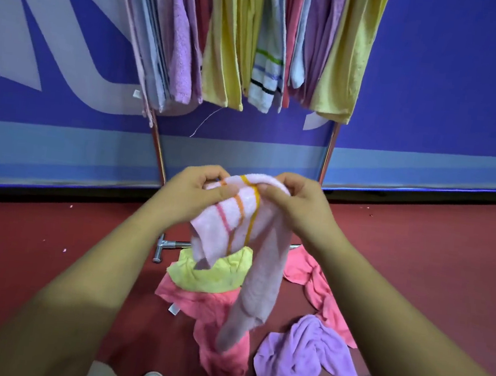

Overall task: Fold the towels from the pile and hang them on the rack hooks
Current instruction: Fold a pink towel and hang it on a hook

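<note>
In the head view, the striped pink towel (pixel 238 214) was held up in front of the rack (pixel 158 144), about midway between its two legs and below the hung towels (pixel 224 47) that crowded its rail. The left hand (pixel 197 194) pinched the towel's upper edge on the striped side, thumb over the cloth. The right hand (pixel 294 205) gripped the same edge just beside it, fingers curled into the bunched fold. The two hands were close together and about equally far from the rack, so neither was clearly the nearer one.

From that grip the towel's long axis ran downward and away from the rack. A short striped flap hung under the left hand, and a long plain tail drooped from the right hand toward the pile (pixel 212 315) on the floor at the rack's foot. The towel looked soft and limp. It was pale pink terry with pink, orange and yellow stripes near one end, and it was twisted and not yet squared. The rack's hooks were out of frame above, so the lift would probably go up and forward.
</note>
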### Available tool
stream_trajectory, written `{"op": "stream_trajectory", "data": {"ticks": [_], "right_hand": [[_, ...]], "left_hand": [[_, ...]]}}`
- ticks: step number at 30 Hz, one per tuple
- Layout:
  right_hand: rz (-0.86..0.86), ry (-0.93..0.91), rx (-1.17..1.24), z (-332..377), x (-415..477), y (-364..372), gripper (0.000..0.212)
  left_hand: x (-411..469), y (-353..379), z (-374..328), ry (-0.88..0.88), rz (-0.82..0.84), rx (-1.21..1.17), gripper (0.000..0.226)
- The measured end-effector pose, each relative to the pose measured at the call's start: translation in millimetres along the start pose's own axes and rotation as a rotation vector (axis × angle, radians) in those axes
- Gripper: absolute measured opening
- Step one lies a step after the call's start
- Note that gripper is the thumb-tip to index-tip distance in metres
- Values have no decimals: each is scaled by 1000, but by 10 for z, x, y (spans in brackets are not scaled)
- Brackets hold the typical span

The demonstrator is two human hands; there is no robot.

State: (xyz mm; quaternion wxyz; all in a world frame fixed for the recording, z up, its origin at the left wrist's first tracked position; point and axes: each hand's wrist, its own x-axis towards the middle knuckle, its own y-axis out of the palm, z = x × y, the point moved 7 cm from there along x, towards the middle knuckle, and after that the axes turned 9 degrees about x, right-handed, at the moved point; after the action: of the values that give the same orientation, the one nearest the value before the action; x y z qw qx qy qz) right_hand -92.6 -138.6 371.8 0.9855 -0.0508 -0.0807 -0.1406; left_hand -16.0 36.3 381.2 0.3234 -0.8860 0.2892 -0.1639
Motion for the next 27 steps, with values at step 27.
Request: {"op": "stream_trajectory", "data": {"ticks": [27], "right_hand": [[26, -7, -40, -13, -69, 395, 9]], "left_hand": [[-90, -6, 80, -232, -194, -809, 11]]}}
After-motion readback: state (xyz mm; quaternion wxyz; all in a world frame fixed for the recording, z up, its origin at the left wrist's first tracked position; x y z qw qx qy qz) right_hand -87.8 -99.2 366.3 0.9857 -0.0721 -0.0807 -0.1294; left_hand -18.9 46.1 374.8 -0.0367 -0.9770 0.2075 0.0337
